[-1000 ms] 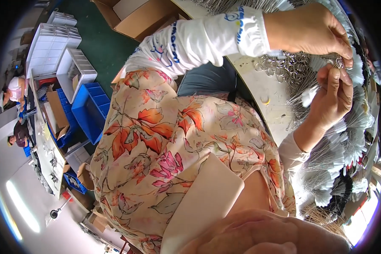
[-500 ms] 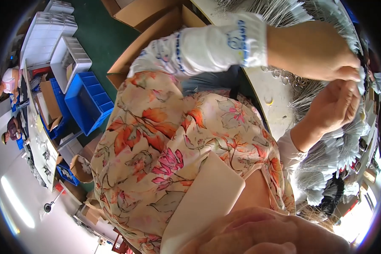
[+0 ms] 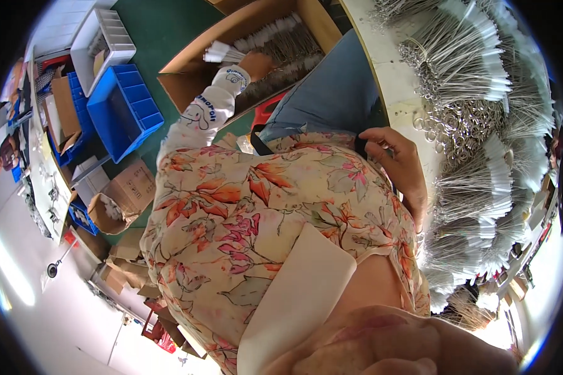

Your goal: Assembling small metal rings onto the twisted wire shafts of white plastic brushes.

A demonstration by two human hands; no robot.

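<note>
Metal-ring bundles with white tags lie piled in the open cardboard box on the green floor, at the person's left side. Left hand is down inside the box, on top of the pile; its grip cannot be made out from here, fingers hidden among the pieces. Left arm is stretched well out and down, white printed sleeve covering the forearm.

Right hand rests at the waist, near the worktop edge, fingers curled loosely around a dark strap, pinching none of the tagged pieces.

Judgement: step in hand looks like loading or fetching at the box. Next move calls for a firm close on a bundle without snagging neighbouring rings.

More tagged bundles and loose rings cover the worktop. Blue bin stands beside the box.
</note>
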